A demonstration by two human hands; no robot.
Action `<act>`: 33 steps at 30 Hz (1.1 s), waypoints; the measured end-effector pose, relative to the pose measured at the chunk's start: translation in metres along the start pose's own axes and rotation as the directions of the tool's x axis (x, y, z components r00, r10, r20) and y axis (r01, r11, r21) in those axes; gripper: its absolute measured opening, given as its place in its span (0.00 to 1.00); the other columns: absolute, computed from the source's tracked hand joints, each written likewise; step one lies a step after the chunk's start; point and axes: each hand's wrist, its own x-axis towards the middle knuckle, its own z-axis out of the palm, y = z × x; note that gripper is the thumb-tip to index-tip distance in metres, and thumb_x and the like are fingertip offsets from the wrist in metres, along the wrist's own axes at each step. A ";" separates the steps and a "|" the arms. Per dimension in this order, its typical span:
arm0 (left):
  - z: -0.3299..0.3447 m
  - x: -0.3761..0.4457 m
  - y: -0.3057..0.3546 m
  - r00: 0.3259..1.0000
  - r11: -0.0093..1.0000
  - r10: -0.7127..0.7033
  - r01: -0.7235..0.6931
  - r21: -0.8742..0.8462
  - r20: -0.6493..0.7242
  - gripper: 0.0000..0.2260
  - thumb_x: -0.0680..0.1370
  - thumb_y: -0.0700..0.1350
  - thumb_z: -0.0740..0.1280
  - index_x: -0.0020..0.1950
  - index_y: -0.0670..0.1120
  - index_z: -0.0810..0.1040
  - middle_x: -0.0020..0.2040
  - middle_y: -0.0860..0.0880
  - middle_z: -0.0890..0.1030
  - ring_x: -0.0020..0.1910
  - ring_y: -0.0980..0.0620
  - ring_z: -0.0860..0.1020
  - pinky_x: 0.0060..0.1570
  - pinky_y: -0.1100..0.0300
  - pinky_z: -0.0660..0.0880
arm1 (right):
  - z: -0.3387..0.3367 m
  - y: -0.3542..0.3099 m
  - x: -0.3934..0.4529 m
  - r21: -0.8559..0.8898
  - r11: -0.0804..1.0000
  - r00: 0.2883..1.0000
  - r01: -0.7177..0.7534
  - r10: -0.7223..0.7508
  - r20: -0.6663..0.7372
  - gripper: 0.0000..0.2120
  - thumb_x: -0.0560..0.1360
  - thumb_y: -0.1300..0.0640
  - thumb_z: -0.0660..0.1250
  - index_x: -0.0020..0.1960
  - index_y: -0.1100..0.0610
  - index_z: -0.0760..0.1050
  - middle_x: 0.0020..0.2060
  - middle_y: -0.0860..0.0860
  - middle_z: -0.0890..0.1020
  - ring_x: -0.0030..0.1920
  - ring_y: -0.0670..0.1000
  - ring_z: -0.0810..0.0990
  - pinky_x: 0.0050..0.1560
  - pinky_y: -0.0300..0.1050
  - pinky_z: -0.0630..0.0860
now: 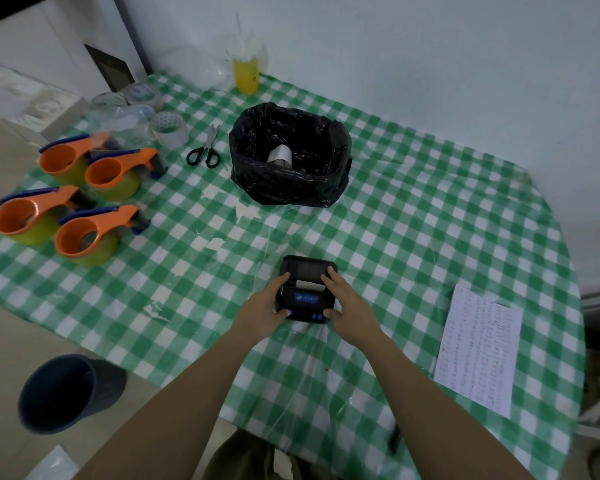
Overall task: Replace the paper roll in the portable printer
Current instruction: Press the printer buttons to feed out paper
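A small black portable printer (307,271) with a blue label and blue buttons lies on the green checked tablecloth (413,237) near the front middle. A strip of white paper (309,285) shows at its slot. My left hand (265,308) grips the printer's left side. My right hand (349,303) rests on its right side, fingers over the lid. A white paper roll (280,154) lies inside a bin lined with a black bag (288,157) farther back.
Several orange tape dispensers (73,199) stand at the left, with tape rolls (168,128) behind them and scissors (205,148) beside the bin. A yellow drink cup (246,72) is at the back. A printed sheet (478,351) lies right. A dark bucket (63,393) sits on the floor.
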 end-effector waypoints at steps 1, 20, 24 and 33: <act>0.000 0.000 0.000 1.000 1.000 -0.002 0.002 -0.001 0.000 0.33 0.75 0.40 0.67 0.75 0.55 0.55 0.60 0.37 0.79 0.59 0.36 0.77 0.55 0.45 0.76 | 0.000 0.000 0.000 0.000 1.000 1.000 0.002 -0.002 -0.002 0.32 0.75 0.64 0.64 0.74 0.51 0.54 0.76 0.44 0.52 0.76 0.47 0.55 0.69 0.41 0.63; -0.001 -0.004 0.002 1.000 1.000 0.011 -0.011 -0.002 -0.012 0.33 0.75 0.40 0.67 0.75 0.54 0.55 0.60 0.37 0.79 0.59 0.37 0.77 0.57 0.43 0.76 | 0.001 0.000 0.000 -0.022 1.000 1.000 -0.012 0.012 0.007 0.32 0.76 0.63 0.64 0.75 0.50 0.53 0.76 0.43 0.51 0.76 0.46 0.53 0.69 0.40 0.61; -0.001 -0.003 0.002 1.000 1.000 0.012 -0.013 -0.001 -0.010 0.33 0.75 0.39 0.67 0.75 0.54 0.55 0.60 0.37 0.79 0.59 0.37 0.77 0.57 0.44 0.76 | 0.000 -0.001 0.000 -0.019 1.000 1.000 -0.016 0.016 0.011 0.32 0.76 0.63 0.64 0.75 0.50 0.53 0.76 0.44 0.51 0.76 0.46 0.53 0.69 0.39 0.61; -0.004 -0.001 0.001 0.999 0.999 -0.001 0.002 -0.054 0.033 0.33 0.75 0.39 0.68 0.75 0.52 0.56 0.68 0.42 0.73 0.65 0.42 0.73 0.60 0.50 0.73 | 0.009 -0.010 -0.012 0.029 0.990 0.982 -0.140 0.143 -0.126 0.32 0.77 0.59 0.63 0.75 0.52 0.52 0.76 0.49 0.54 0.72 0.51 0.63 0.64 0.48 0.71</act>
